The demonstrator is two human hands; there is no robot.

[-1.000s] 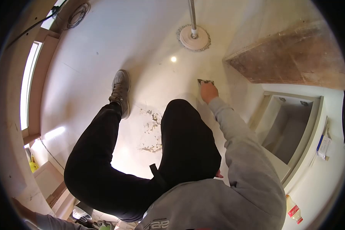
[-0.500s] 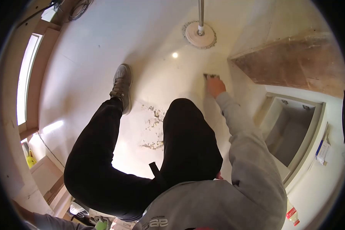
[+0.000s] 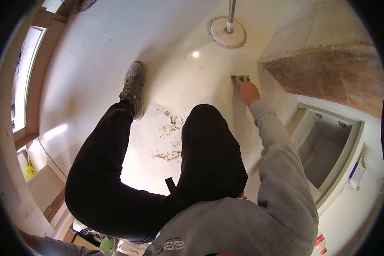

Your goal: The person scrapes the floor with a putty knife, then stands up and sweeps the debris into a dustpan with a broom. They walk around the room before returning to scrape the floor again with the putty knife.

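My right hand [image 3: 248, 91] reaches forward over the pale floor, its fingers closed over a small dark, flat pad [image 3: 240, 79]. The fingers partly cover this pad, so its exact kind does not show; it lies against the floor. Just beyond stands a round mop [image 3: 227, 32] with a white disc, a grey fringe and a metal pole. At the lower left edge, only the wrist end of my left hand [image 3: 26, 237] appears, near a pale board; its fingers are hidden in the dark rim.
Crumbly debris [image 3: 170, 123] lies on the floor [image 3: 89, 64] left of my knee. A shoe [image 3: 134, 87] is planted ahead on the left. To the right are an open recessed box [image 3: 328, 145] and a brown panel [image 3: 324, 70]. A bottle [image 3: 320, 244] lies at lower right.
My right hand and the pad have shifted slightly forward and right in view. The whole view has also tilted a little, with the mop and shoe appearing higher.
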